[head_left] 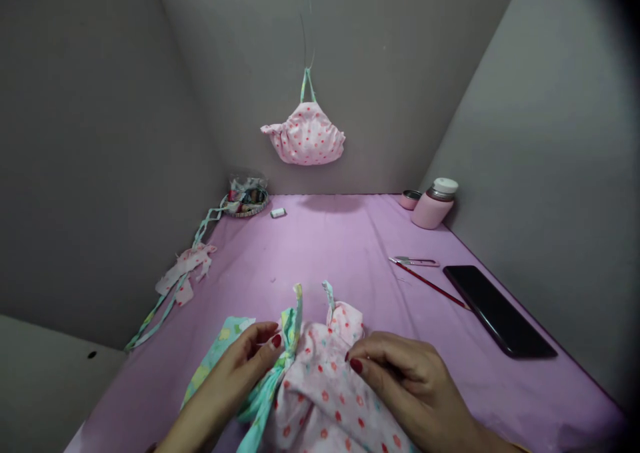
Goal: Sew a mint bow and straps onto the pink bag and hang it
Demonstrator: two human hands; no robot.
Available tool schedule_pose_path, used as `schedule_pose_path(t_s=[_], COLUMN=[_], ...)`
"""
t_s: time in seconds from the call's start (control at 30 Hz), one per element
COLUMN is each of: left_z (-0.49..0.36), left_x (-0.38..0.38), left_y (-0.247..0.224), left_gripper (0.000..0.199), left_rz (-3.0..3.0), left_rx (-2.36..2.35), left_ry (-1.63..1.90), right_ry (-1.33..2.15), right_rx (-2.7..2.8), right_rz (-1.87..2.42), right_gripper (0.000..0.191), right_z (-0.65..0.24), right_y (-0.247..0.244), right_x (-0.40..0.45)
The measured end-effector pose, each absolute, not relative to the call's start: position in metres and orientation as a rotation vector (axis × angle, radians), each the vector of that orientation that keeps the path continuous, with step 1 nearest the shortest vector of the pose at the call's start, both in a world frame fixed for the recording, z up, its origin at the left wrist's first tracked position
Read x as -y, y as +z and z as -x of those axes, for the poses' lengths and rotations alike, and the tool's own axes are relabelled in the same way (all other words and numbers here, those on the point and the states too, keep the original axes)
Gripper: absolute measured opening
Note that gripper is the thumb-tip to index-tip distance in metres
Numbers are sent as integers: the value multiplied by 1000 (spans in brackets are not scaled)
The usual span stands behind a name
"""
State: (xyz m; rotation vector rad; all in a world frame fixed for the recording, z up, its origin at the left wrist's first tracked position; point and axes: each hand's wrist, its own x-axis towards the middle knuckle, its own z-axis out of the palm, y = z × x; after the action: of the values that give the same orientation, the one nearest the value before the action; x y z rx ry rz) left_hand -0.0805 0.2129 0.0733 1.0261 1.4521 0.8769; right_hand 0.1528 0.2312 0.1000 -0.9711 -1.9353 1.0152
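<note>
Pink fabric with red spots (335, 386) lies gathered in front of me, two short strap ends standing up at its top. Along its left side runs a knotted green strip with yellow patches (289, 346). My left hand (245, 360) is closed at this strip, thumb and fingertips at the knot. Over the right part of the pink fabric, my right hand (410, 380) is closed in a pinch, thumb against forefinger. Whatever it may hold is too small to make out. A green and yellow fabric piece (213, 356) lies partly under my left forearm.
A similar pink spotted cloth item (307, 136) hangs by a thread at the back. On the right are a phone (495, 310), a red pencil (433, 284), thread snips (420, 262) and a pink jar (433, 210). Fabric scraps (187, 266) and a basket (245, 210) stand left.
</note>
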Motion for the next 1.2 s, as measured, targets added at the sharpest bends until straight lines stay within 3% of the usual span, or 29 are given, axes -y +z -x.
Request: schedule_pose_path(t_s=[0.17,0.33,0.5,0.67,1.0,1.2], left_z=[85,84,75,64,62,73], left_x=[-210,-203,-206,-211,-210,-212], left_y=[62,79,97,99,97,81], left_gripper=[45,35,22,44,38,43], left_rz=[-1045,-1379,-1247,-851,-702,-1105], left_rx=[-1558,-1412,-1227,-934,-1134,-1527], left_ry=[862,623,565,722,879,924], right_ry=[958,921,929,884,663,866], right_rx=[1928,1932,1958,1973,1882,1714], right_rz=[970,954,927,898,967,1032], right_gripper=[15,14,14,14,13,11], right_z=[-154,-153,-152,-156,-182,-182], right_y=[107,112,112,116,130,128], right_x=[-232,-232,-232,-230,-225,-229])
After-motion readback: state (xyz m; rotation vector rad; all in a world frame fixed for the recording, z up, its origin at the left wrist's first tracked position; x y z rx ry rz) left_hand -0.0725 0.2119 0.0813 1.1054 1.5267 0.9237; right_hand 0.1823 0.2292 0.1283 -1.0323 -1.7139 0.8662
